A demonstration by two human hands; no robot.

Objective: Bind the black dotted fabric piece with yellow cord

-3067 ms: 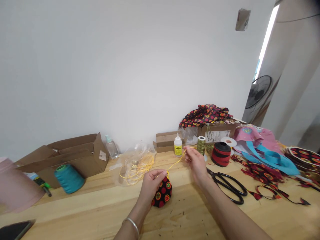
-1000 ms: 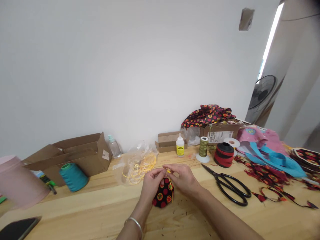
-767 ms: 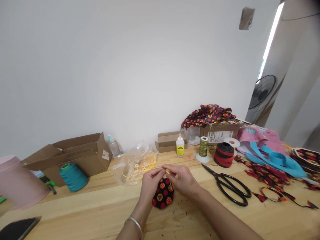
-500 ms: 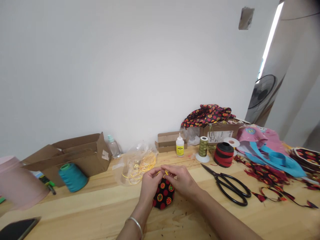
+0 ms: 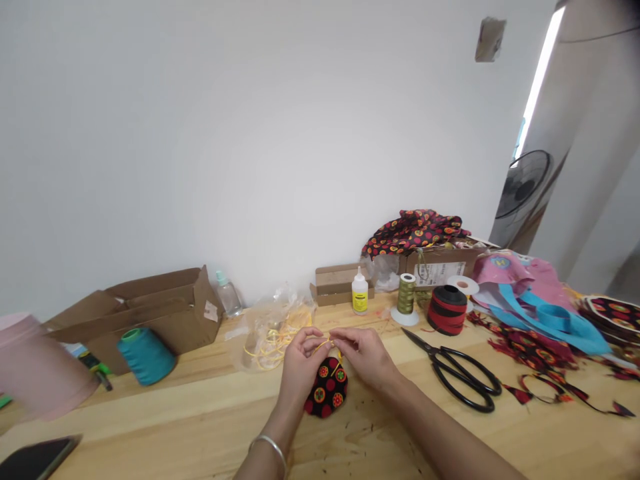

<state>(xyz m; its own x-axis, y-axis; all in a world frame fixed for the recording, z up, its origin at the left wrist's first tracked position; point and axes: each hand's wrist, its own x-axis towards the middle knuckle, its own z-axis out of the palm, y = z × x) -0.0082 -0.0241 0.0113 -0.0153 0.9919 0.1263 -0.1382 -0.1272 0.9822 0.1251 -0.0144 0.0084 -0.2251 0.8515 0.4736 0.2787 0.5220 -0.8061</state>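
A small black fabric pouch (image 5: 326, 395) printed with red and orange flowers lies on the wooden table, below my two hands. Yellow cord (image 5: 336, 365) runs at its top edge. My left hand (image 5: 306, 355), with a silver bangle on its wrist, pinches the cord between thumb and fingertips. From the other side my right hand (image 5: 364, 355) pinches the same cord, its fingertips close to the left ones. Behind the left hand, a loose bundle of yellow cord (image 5: 270, 343) sits in a clear plastic bag.
Black-handled scissors (image 5: 465, 377) lie to the right. Behind stand a glue bottle (image 5: 359, 293), an olive thread spool (image 5: 407, 295) and a red-black roll (image 5: 447, 310). At left are a teal thread cone (image 5: 146, 357), a cardboard box (image 5: 170, 327), a pink bin (image 5: 43, 370) and a phone (image 5: 37, 460).
My hands have moved slightly apart at the fingertips, the right one a little to the right. More of the yellow cord and the pouch's top now shows between them.
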